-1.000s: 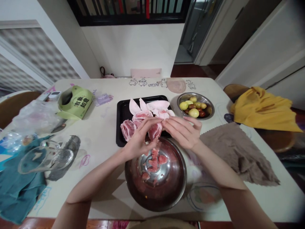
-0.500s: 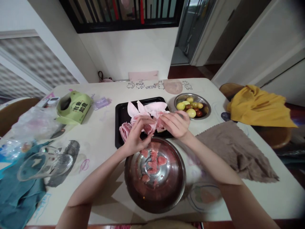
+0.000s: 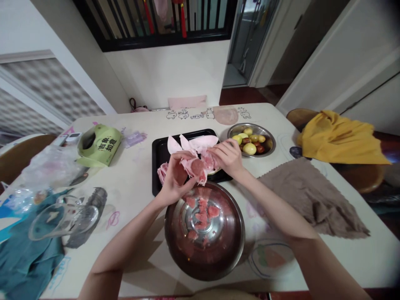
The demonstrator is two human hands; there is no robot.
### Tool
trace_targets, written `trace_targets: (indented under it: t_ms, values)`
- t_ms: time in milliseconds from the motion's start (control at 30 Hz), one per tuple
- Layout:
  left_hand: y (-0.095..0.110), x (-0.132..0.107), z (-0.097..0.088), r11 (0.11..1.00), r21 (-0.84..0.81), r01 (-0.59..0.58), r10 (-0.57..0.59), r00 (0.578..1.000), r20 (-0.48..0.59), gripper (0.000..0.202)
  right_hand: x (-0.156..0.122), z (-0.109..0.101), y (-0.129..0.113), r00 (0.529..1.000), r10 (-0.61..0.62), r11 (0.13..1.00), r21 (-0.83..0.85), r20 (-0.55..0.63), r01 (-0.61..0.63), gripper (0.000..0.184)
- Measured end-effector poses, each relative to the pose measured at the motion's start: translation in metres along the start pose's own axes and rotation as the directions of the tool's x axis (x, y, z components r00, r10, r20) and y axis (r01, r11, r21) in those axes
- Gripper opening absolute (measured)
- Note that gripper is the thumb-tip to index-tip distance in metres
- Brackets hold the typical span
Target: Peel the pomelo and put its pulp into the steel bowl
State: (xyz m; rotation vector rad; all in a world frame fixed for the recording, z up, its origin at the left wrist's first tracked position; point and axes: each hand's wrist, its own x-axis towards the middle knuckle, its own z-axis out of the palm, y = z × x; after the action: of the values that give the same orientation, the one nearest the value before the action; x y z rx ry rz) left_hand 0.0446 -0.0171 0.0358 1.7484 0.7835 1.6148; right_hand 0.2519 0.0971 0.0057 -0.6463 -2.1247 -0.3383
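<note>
Between my hands, over the near edge of the black tray point(image 3: 158, 156), is a piece of pink pomelo point(image 3: 197, 167) with torn pale membrane. My left hand point(image 3: 176, 177) grips its left side between thumb and fingers. My right hand point(image 3: 229, 158) pinches its right side, the fingertips partly hidden by the fruit. Thick pale pomelo peel point(image 3: 204, 141) stands in the tray behind, and another pomelo chunk point(image 3: 162, 171) lies at its left, partly behind my left hand. Below my hands, a steel bowl point(image 3: 204, 262) holds several peeled pieces of pink flesh point(image 3: 202, 216).
A smaller steel bowl point(image 3: 271, 146) of mixed fruit stands behind my right hand. To the right lies a brown cloth point(image 3: 309, 200). On the left are a glass pitcher point(image 3: 62, 216), a green bag point(image 3: 101, 146), clear plastic point(image 3: 46, 166) and a teal cloth point(image 3: 31, 258).
My left hand has opened wider around the pomelo piece, showing more of its flesh. My right hand has drawn slightly left, its fingers more curled. The bowl's contents look the same.
</note>
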Motion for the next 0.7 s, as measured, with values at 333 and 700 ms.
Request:
trace_targets:
  t_ms: [333,700]
  values:
    - [-0.005,-0.003,-0.001,0.986,-0.076,0.148,-0.154,0.986,-0.069,0.053,0.006,-0.004,-0.012,0.984,0.08,0.993,0.078,0.157,-0.093,0.021]
    - [-0.012,-0.008,0.0,0.978,0.062,0.2,-0.194,0.977,-0.092,0.033,0.026,-0.045,-0.057,0.982,0.18,0.927,0.323,0.063,-0.191,0.011]
